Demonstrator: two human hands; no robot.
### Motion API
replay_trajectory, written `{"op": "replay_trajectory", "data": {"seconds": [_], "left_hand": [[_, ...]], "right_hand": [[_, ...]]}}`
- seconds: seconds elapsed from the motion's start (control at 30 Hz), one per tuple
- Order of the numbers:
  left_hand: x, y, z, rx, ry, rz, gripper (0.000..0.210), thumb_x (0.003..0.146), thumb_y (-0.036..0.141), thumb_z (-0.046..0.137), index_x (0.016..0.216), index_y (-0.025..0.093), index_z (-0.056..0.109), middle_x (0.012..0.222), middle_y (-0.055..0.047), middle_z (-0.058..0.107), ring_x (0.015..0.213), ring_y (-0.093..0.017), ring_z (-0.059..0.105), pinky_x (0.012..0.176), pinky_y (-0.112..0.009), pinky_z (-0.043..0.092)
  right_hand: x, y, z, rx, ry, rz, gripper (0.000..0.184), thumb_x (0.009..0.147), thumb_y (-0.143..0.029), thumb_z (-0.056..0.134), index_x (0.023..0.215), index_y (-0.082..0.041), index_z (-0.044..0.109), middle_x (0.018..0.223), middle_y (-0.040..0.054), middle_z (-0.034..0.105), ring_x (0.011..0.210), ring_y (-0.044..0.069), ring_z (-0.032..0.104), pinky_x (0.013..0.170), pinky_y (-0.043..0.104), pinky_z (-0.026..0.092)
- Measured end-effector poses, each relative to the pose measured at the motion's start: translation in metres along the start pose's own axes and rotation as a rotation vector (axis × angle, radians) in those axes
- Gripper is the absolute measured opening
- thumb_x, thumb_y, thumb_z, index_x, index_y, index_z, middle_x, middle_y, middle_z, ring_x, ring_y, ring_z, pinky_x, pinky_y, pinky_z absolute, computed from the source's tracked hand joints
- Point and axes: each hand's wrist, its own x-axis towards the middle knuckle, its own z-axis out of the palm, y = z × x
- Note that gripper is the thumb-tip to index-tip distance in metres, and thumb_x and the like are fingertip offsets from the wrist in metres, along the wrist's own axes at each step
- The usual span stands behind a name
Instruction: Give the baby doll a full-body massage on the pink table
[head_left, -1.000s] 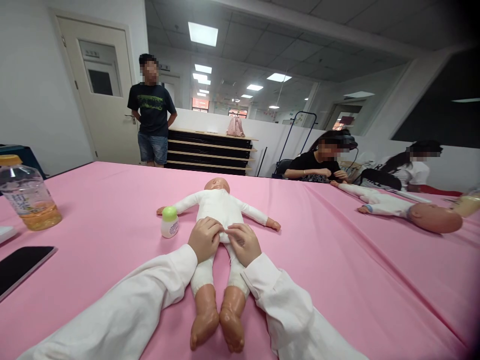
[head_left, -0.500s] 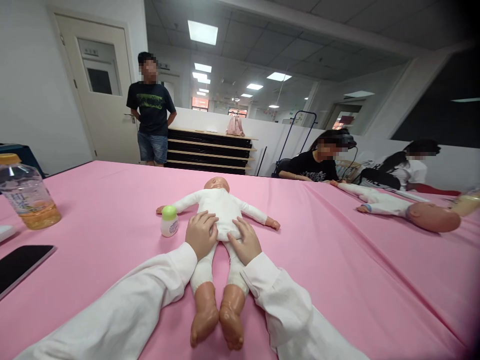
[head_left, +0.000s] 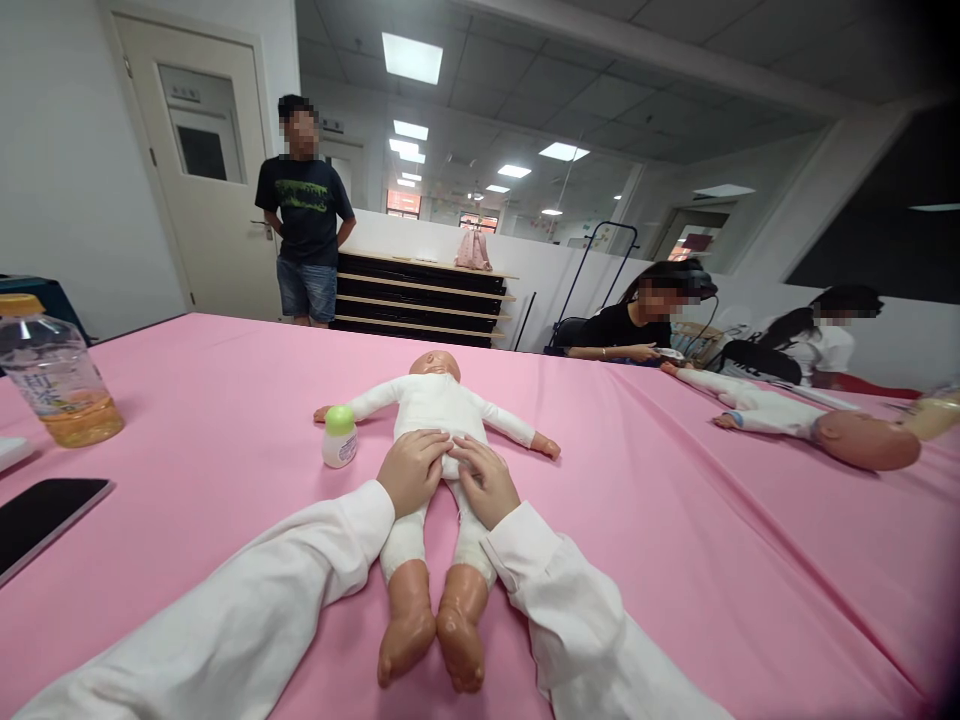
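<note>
Two hands on the doll [head_left: 435, 405], which lies at full length on the pink-covered table [head_left: 637, 560], directly in front of the wearer. Clock centred on the doll's belly, 12 away from the wearer: head at 12, feet at 6, arms stretched out to about 10 and 3.

Left hand [head_left: 411, 472]: palm down on lower belly, fingers bent slightly and pressed together, pointing to about 1. Right hand [head_left: 486, 480]: mirrored, fingers nearly together, pointing to about 11. Fingertips almost meet; cannot tell whether any pinch the cloth. Hands hide the lower belly; cuffs overlap the thighs.

Nearest obstacle: green-capped bottle [head_left: 340, 436], upright at 9, near the left hand; its cap covers part of the doll's wrist from this view. Further out between 9 and 10: drink bottle [head_left: 64, 385], upright, amber liquid low inside. Phone [head_left: 56, 520] flat toward 8, cut by the view edge. All three on the left.

Second doll [head_left: 772, 410] well apart toward 3. Seated persons at 2, one in black [head_left: 637, 325], one in white [head_left: 821, 350]. Standing person [head_left: 304, 215] at 11, beyond the table. At 12, pink backpack [head_left: 472, 252] on a dark stack [head_left: 420, 292].
</note>
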Motion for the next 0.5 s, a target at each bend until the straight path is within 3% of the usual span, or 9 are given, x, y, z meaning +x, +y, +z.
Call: {"op": "replay_trajectory", "data": {"seconds": [0.13,0.27,0.37,0.5], "left_hand": [[0.002,0.003,-0.003,0.104,-0.061,-0.094,0.036,0.078,0.012,0.044,0.108,0.022,0.061,0.119,-0.003,0.059,0.119,-0.022,0.045,0.097,-0.044,0.038],[0.002,0.006,-0.004,0.227,-0.039,-0.208,0.035,0.081,0.022,0.044,0.113,0.025,0.058,0.128,-0.004,0.052,0.123,-0.025,0.041,0.095,-0.046,0.037],[0.001,0.007,-0.004,0.274,0.034,-0.224,0.031,0.081,0.024,0.046,0.108,0.022,0.061,0.120,-0.006,0.058,0.116,-0.026,0.047,0.090,-0.044,0.040],[0.000,0.009,-0.007,0.280,0.084,-0.159,0.022,0.080,0.021,0.047,0.094,0.019,0.064,0.096,-0.008,0.067,0.096,-0.025,0.056,0.082,-0.042,0.041]], "right_hand": [[0.000,0.002,0.002,-0.023,-0.049,0.106,0.040,0.078,-0.018,0.043,0.115,-0.023,0.056,0.129,0.0058,0.051,0.125,0.023,0.041,0.103,0.050,0.029],[-0.002,0.010,0.007,-0.056,0.007,0.244,0.041,0.079,-0.029,0.048,0.119,-0.025,0.052,0.135,0.0061,0.044,0.127,0.025,0.038,0.103,0.054,0.027],[-0.003,0.014,0.008,-0.061,0.065,0.278,0.041,0.077,-0.032,0.051,0.117,-0.023,0.054,0.132,0.0075,0.047,0.123,0.025,0.042,0.101,0.050,0.033],[-0.003,0.010,0.004,-0.087,0.177,0.197,0.029,0.075,-0.031,0.055,0.100,-0.020,0.063,0.115,0.0091,0.060,0.108,0.025,0.054,0.095,0.045,0.040]]}}
